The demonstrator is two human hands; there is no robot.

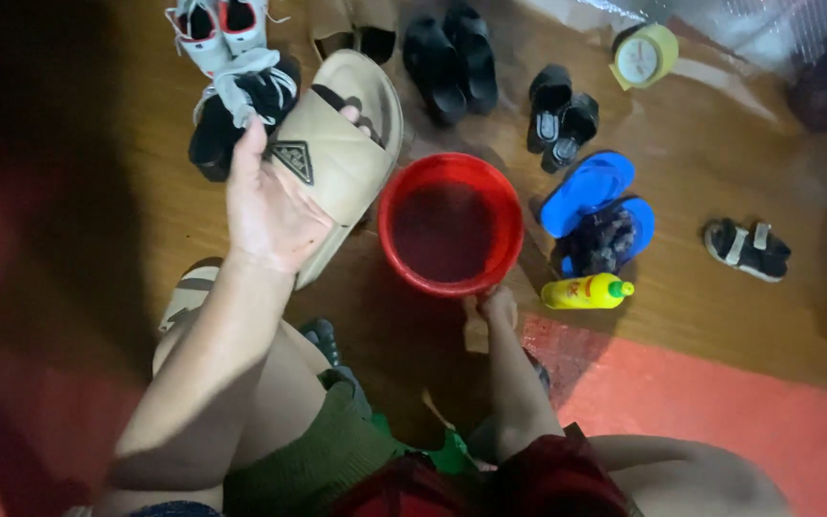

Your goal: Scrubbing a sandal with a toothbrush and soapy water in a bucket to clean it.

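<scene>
- I look down on a brown wooden floor (pixel 720 316), wet in patches, with a red mat (pixel 720 412) along its near edge and footwear scattered across the far side.
- Nearest me, my knees are bent in a crouch; green and red cloth covers my lap.
- My right hand (pixel 497 304) rests low at the near rim of a red bucket (pixel 452 278). It is small in view, and I cannot tell whether its fingers grip the rim or only touch it.
- The bucket stands upright on the floor and holds dark water, well short of the brim. Nothing floats in it that I can see.
- Just right of it a yellow bottle with a green cap (pixel 586 291) lies on its side.
- My left hand (pixel 270 206) is raised, fingers wrapped around the edge of a beige slide sandal (pixel 342 144), held tilted above the floor, left of the bucket. It looks dry, so I judge that washing has hardly begun: every other shoe sits untouched.
- Beyond: a blue flip-flop pair (pixel 591 187), dark strapped sandals (pixel 747 249), black slippers (pixel 562 115), black clogs (pixel 452 57), a black-and-grey sneaker (pixel 241 101), white-and-red sneakers (pixel 217 29).
- Farthest, a yellow alarm clock (pixel 643 56).
</scene>
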